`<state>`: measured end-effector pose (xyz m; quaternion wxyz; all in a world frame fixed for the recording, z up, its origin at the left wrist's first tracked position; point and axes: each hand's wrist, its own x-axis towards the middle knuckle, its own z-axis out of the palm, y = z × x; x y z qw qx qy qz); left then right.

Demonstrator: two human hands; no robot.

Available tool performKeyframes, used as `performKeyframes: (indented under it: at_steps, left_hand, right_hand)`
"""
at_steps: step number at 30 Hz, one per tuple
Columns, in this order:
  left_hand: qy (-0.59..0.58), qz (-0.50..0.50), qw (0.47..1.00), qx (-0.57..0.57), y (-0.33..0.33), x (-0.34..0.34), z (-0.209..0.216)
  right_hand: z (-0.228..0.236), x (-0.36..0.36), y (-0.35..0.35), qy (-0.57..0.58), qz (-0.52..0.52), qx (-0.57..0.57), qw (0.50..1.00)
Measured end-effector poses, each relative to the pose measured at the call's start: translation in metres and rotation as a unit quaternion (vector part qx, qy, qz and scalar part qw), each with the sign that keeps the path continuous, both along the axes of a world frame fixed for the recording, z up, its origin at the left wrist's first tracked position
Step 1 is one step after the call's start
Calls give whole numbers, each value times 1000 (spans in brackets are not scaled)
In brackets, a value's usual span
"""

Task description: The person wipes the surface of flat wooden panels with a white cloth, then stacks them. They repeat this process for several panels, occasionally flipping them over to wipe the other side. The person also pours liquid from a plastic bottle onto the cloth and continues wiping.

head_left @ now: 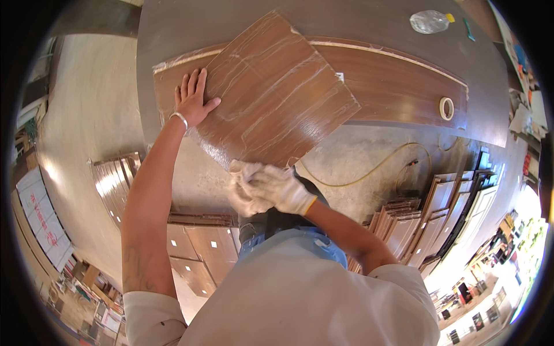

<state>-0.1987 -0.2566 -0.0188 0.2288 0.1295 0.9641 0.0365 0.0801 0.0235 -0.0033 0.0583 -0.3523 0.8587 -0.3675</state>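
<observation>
A square wood-grain panel (283, 86), streaked with wet-looking pale marks, lies turned at an angle over a long brown board (392, 81) on the grey table. My bare left hand (195, 101), with a white band at the wrist, rests with fingers spread on the panel's left edge. In a white glove, my right hand (283, 190) presses a bunched pale cloth (248, 184) at the panel's near corner. The glove's fingers are curled over the cloth and partly blurred.
A roll of tape (446, 108) lies on the long board's right end. Beyond it are a clear bottle (429, 22) with a yellow cap and a small teal tool (469, 30). Stacked panels (398, 225) stand on the floor at right; a yellow hose (358, 180) curves there.
</observation>
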Motion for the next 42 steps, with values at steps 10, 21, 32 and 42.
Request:
performKeyframes:
  at_steps: [10,21,32,42]
  left_hand:
    - [-14,8,1000,-4,-1,0,-2]
    - [52,68,996,30,25,23,10]
    - [139,119,967,178,37,52,4]
    - [199,196,935,221,35,47,10]
  right_hand:
    - [-18,-77,81,-42,-490,-6,871]
    - [-33,-183,150,18,-320,253,913]
    - [0,-346,-95,-98,-161,141,972]
    - [-12,-291,47,42,-247,231,940]
